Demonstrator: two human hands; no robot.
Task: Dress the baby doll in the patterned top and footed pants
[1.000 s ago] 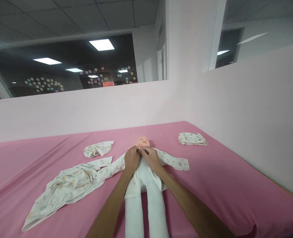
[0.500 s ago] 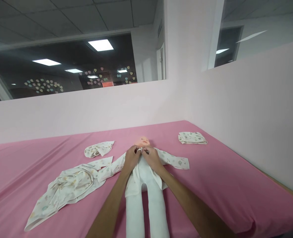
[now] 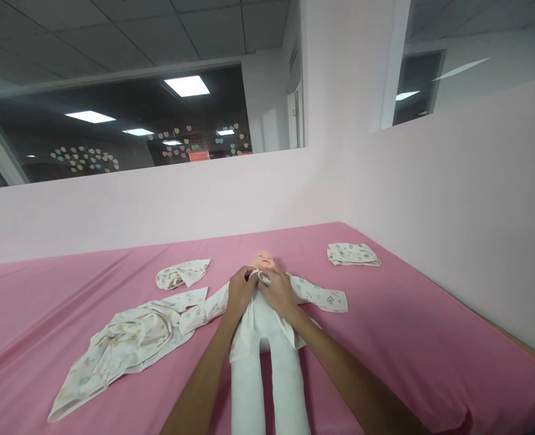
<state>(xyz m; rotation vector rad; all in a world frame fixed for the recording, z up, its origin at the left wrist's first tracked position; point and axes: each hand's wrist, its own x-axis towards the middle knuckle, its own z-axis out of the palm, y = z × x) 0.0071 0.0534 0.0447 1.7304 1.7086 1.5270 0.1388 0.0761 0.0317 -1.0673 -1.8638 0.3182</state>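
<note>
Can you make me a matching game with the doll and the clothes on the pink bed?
Things:
1. doll
2. folded cloth
3. big crumpled garment
4. small crumpled piece

Places:
A. far right, near the wall
B. lying on its back, both hands at its neck
C. left of the doll's head
D. near left, spread on the sheet

Pairs: 1-B, 2-A, 3-D, 4-C

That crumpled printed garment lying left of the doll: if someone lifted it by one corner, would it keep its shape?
Probably not. The crumpled white printed cloth garment lies in soft folds on the pink sheet, so it looks thin and floppy and would likely hang limp. It also seems light, and a push would probably bunch it rather than slide it.
</note>
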